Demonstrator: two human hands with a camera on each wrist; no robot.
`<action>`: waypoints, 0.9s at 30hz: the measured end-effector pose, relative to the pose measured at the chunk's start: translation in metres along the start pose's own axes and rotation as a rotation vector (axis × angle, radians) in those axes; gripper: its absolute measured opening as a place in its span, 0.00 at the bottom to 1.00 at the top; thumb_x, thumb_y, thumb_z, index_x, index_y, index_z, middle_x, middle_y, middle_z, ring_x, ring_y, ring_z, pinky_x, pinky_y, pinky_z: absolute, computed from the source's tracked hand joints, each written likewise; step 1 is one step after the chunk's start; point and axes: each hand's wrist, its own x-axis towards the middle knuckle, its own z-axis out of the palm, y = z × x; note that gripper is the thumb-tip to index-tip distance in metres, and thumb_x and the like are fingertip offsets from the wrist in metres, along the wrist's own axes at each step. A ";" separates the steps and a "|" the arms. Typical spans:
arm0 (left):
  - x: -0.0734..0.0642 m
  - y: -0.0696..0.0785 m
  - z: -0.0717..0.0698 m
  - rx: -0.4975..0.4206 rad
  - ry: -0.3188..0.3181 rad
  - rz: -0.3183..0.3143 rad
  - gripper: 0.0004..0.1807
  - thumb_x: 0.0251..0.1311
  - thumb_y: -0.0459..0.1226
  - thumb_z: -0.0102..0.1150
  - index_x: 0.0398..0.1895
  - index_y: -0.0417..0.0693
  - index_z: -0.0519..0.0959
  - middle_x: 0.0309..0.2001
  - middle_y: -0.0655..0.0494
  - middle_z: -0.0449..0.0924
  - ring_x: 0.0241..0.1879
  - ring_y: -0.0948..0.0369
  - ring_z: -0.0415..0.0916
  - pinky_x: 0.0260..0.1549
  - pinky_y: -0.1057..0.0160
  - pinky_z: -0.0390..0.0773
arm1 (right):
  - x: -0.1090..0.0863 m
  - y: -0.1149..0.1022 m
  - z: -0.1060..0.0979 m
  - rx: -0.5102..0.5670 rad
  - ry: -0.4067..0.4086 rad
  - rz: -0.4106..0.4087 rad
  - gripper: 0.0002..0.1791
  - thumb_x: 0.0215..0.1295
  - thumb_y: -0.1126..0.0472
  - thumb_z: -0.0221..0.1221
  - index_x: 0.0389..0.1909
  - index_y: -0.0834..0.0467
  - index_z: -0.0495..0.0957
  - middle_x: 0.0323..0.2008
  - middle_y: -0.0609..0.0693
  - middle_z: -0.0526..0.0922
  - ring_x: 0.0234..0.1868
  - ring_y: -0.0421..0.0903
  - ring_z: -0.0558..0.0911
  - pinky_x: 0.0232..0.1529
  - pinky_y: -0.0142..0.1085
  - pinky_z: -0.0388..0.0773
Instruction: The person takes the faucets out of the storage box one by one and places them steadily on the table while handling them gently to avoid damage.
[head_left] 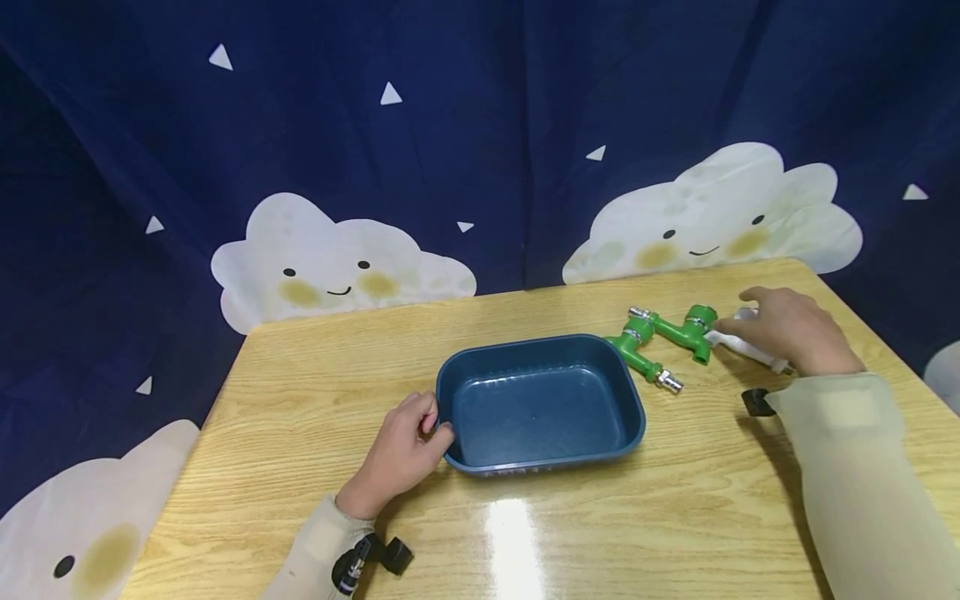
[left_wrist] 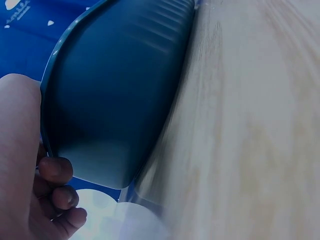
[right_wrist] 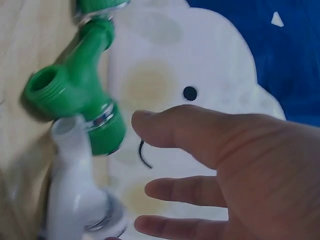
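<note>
A dark blue plastic basin (head_left: pixel 534 421) rests on the wooden table, its inside bare. My left hand (head_left: pixel 401 454) pinches its left rim, thumb inside and curled fingers (left_wrist: pixel 56 170) outside. Over on the right, my right hand (head_left: pixel 798 329) hovers above a white faucet (head_left: pixel 742 346), fingers spread and apart from it. Beside the white faucet lies a green faucet (head_left: pixel 692 333), its threaded spout mouth showing in the right wrist view. A second green faucet (head_left: pixel 636 354) with a silver nozzle lies between that one and the basin's right wall. In the head view, my right hand hides part of the white faucet.
The light wooden table (head_left: pixel 322 375) runs back to a dark blue curtain (head_left: pixel 420 150) printed with white clouds and triangles. A black wrist camera (head_left: pixel 396 556) sits at my left sleeve, and another (head_left: pixel 757 402) at my right.
</note>
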 end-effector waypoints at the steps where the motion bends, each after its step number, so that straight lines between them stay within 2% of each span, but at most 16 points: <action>1: 0.000 0.000 0.000 -0.001 0.000 0.000 0.18 0.55 0.32 0.61 0.21 0.53 0.60 0.23 0.64 0.55 0.23 0.67 0.55 0.25 0.73 0.55 | -0.001 -0.002 -0.001 -0.001 -0.003 0.004 0.57 0.64 0.26 0.55 0.73 0.71 0.59 0.67 0.80 0.64 0.63 0.83 0.65 0.57 0.74 0.67; 8: -0.001 -0.002 -0.001 0.003 0.004 0.006 0.19 0.55 0.33 0.61 0.20 0.53 0.60 0.23 0.64 0.55 0.23 0.68 0.55 0.25 0.72 0.55 | -0.004 -0.019 -0.007 -0.009 -0.016 -0.017 0.58 0.64 0.25 0.54 0.73 0.72 0.59 0.67 0.80 0.65 0.63 0.82 0.66 0.59 0.74 0.66; 18: -0.003 -0.004 -0.002 0.015 0.002 -0.001 0.19 0.56 0.33 0.62 0.20 0.53 0.60 0.23 0.64 0.55 0.23 0.68 0.56 0.25 0.72 0.56 | -0.003 -0.032 -0.001 -0.009 -0.034 -0.071 0.55 0.66 0.26 0.53 0.73 0.70 0.61 0.68 0.78 0.66 0.64 0.80 0.68 0.58 0.73 0.68; 22: -0.003 -0.005 -0.003 0.014 -0.006 0.019 0.20 0.58 0.34 0.63 0.21 0.53 0.60 0.23 0.64 0.56 0.23 0.68 0.55 0.25 0.72 0.55 | -0.002 -0.039 0.003 -0.001 0.000 -0.101 0.50 0.68 0.30 0.54 0.71 0.70 0.64 0.66 0.77 0.71 0.62 0.78 0.73 0.57 0.71 0.71; 27: -0.003 -0.008 -0.006 0.003 -0.027 0.043 0.20 0.64 0.36 0.64 0.21 0.54 0.63 0.22 0.64 0.59 0.25 0.68 0.58 0.27 0.72 0.59 | -0.001 -0.046 0.013 0.012 0.006 -0.108 0.44 0.71 0.35 0.56 0.69 0.69 0.67 0.61 0.76 0.76 0.58 0.76 0.77 0.54 0.69 0.73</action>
